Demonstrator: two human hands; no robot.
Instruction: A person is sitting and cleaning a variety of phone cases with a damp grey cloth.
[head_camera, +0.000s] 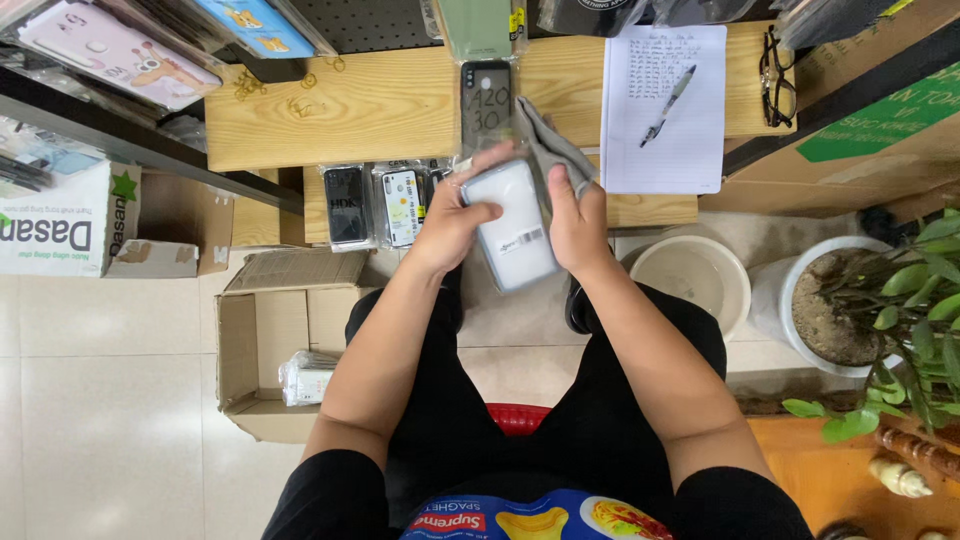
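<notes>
Pale floor tiles run under a seated person's knees, and a low wooden tabletop (380, 105) stands just ahead of them, loaded with phone cases. Everything below is placed against that tabletop.

Held in the air just off its near edge is a white phone case in a clear sleeve (512, 228). Its long axis runs from the tabletop back toward the person's lap, tipped slightly so the near end swings toward the right hand. A small barcode sticker sits on its lower half.

The left hand (452, 222) meets the case from its left long edge, fingers curled over the upper face and thumb near the top corner; its grip is clamped on the case. The right hand (578, 222) presses along the opposite long edge, fingers together, and a grey cloth (550, 140) is bunched between this hand and the case, its loose end rising over the tabletop's edge. So the case lies between both hands, each equally near, with the cloth only on the right side.

On the tabletop directly beyond the case stands a dark phone case with white writing (486, 100). Farther right on the tabletop lie a sheet of written notes (690, 150) with a pen (667, 104) across it, and black glasses (776, 75). Packaged cases (385, 205) hang at the near edge, left of the hands. Below the tabletop's left end, an open cardboard box (275, 345) rests on the floor; below its right end sit a cream bowl (690, 280) and a potted plant (850, 310).
</notes>
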